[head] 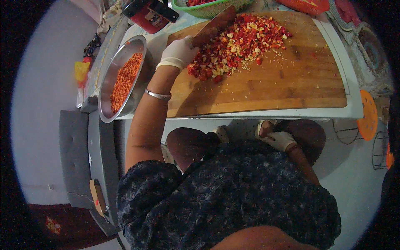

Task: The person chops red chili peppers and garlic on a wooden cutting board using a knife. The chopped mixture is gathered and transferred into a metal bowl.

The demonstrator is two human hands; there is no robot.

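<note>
My left hand (178, 53), in a white glove, grips the handle of a cleaver (215, 26). The broad blade lies along the upper left side of a heap of chopped red chilies and pale garlic pieces (240, 47). This heap spreads over a wooden cutting board (306, 81), with loose seeds scattered around it. Down below the table edge, my right hand (280, 140), also in a white glove, rests by my right knee; its fingers are not clear enough to read. Left of my left wrist, a steel bowl (104, 90) holds finely chopped red chili (126, 82).
A green mesh basket (206, 11) with red contents and a red basket (307, 6) stand behind the board. A dark red container (147, 20) sits at the back left. An orange stool (366, 115) is right of the table; a grey padded chair (75, 156) is at left.
</note>
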